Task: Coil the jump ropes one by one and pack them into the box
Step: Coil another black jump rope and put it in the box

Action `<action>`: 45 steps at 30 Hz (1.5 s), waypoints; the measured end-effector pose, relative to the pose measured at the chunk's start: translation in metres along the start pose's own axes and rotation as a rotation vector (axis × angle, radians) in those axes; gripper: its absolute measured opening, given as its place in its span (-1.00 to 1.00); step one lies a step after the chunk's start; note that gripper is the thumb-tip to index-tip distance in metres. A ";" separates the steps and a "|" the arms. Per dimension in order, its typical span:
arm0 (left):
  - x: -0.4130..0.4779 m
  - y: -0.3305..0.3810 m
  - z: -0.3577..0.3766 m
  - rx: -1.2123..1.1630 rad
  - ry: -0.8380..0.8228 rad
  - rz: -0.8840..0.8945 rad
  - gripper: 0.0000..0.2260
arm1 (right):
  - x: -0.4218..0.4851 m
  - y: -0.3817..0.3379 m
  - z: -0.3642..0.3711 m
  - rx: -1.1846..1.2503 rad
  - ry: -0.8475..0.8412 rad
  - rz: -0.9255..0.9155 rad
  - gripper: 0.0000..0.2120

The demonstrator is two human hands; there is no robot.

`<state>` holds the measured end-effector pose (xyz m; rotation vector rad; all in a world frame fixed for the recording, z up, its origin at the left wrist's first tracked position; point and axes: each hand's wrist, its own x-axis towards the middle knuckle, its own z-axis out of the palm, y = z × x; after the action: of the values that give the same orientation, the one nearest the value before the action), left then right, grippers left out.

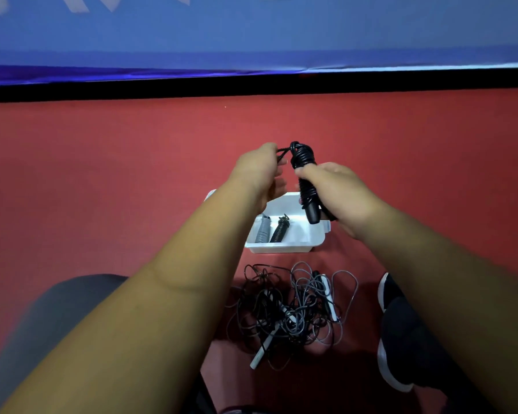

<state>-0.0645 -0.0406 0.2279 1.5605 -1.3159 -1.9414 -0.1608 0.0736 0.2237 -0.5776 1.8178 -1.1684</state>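
My right hand [338, 192] grips a black jump rope [305, 180], its cord wound tightly round the upright handles, held above the box. My left hand [259, 170] pinches the loose end of that black cord beside the bundle's top. Below them a white plastic box [299, 237] sits on the red floor. Inside it lie two coiled ropes, a grey one [262, 230] and a black one [279, 229]. Nearer to me, a tangled pile of black and grey jump ropes [293, 309] with white and grey handles lies on the floor.
The floor is red carpet [102, 174], ending at a black strip and a blue banner wall [251, 34] at the far side. My knee in grey cloth [57, 309] is at the lower left. My black shoes [401, 333] rest right of the pile.
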 end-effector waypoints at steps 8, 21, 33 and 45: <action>0.002 0.012 0.001 0.311 0.032 0.450 -0.84 | 0.011 0.003 -0.009 -0.194 0.102 -0.088 -0.80; -0.051 0.013 0.012 0.640 0.012 0.577 -0.70 | 0.000 0.011 -0.030 -0.971 0.213 -0.150 -0.78; -0.103 0.011 -0.002 0.470 -0.028 0.580 -0.78 | -0.064 0.010 -0.042 -0.539 0.246 -0.258 -0.73; -0.033 0.020 -0.006 0.493 -0.056 0.480 -0.82 | -0.007 -0.011 -0.042 -0.538 0.194 -0.166 -0.85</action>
<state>-0.0531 -0.0293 0.2638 1.2134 -2.0805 -1.4391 -0.1941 0.0942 0.2443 -0.9617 2.3061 -0.8544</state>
